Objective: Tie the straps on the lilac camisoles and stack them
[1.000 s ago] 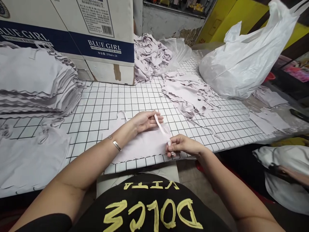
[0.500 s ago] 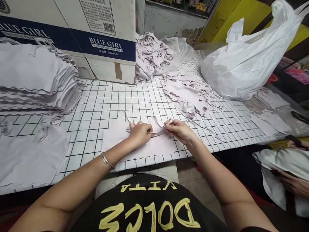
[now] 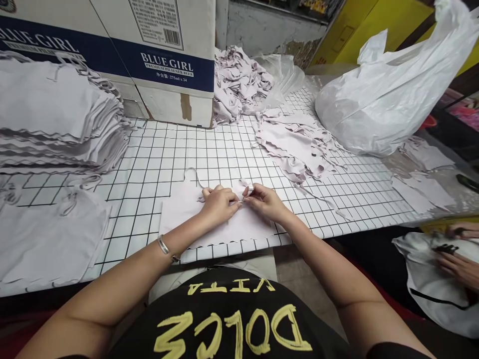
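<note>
Your left hand [image 3: 219, 205], fingers curled, and your right hand [image 3: 264, 202], fingertips drawn together, pinch the thin strap [image 3: 243, 182]; its span between them has shortened over the last half second until the fingertips almost meet, suggesting close work at one spot. Beneath lies the pale cloth piece [image 3: 247, 227], along the near edge of the tabletop [image 3: 164, 154]; stacked cloth [image 3: 63, 104] occupies the left edge.
</note>
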{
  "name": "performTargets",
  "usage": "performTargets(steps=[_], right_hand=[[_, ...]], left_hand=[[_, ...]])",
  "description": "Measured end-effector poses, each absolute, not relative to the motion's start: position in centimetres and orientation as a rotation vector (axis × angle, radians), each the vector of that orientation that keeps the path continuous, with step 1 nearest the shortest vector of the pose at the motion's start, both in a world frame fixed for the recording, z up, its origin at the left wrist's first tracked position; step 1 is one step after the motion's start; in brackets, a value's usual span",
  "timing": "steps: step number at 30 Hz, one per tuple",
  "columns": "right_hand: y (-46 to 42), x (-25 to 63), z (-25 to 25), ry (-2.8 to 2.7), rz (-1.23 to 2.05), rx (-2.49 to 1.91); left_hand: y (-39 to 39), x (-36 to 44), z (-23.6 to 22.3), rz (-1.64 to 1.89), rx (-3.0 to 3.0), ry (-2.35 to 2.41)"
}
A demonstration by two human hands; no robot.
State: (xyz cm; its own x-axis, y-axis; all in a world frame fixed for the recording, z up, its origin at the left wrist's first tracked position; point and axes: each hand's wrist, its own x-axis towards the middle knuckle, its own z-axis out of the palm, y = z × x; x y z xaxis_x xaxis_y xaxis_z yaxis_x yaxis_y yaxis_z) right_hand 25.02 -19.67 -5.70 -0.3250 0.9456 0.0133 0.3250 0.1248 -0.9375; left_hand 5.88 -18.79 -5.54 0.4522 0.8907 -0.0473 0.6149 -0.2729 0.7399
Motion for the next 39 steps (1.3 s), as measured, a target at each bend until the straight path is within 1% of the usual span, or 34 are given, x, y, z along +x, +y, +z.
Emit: performTargets(steps=[11,20,22,26,29,31,33,36,39], right_hand=[[-20.1,24.2,-5.7,-1.636,1.205,-1.272],[-20.8,22.5,-6.7,-1.403,1.197,-1.208],[-20.3,22.3,-6.5,-1.309,1.256,-1.201],[-18.6,23.2,-5.0,-1.047,1.539,-1.242],[-17.3,24.0,-3.7,-0.969,1.637,-1.324],[-16.8,23.9,-3.2,-1.107,1.521,-1.425],[-16.2,23.2,-3.2,-1.371,1.258,-1.581],[-15.1,21.7,-3.7,-1.811,0.874,-1.839],[-13.8,21.5,-3.9,-2.109,0.612,-1.852]], left_hand=[[-18.7,6.1,-5.2,0.507,1.987,1.257],[-18.9,6.7,-5.4,0.493,1.934,1.260],[-18.8,6.8,-5.5,0.480,1.980,1.242],[-17.6,4.2,-4.0,0.443,2.153,1.090],[-16.3,0.1,-2.4,0.624,2.188,1.364],[-15.9,-2.1,-1.9,0.654,2.179,1.561],[-16.1,-3.0,-2.3,0.547,2.207,1.610],[-16.4,-1.8,-3.8,0.385,2.239,1.643],[-15.4,-0.5,-4.8,0.329,2.189,1.691]])
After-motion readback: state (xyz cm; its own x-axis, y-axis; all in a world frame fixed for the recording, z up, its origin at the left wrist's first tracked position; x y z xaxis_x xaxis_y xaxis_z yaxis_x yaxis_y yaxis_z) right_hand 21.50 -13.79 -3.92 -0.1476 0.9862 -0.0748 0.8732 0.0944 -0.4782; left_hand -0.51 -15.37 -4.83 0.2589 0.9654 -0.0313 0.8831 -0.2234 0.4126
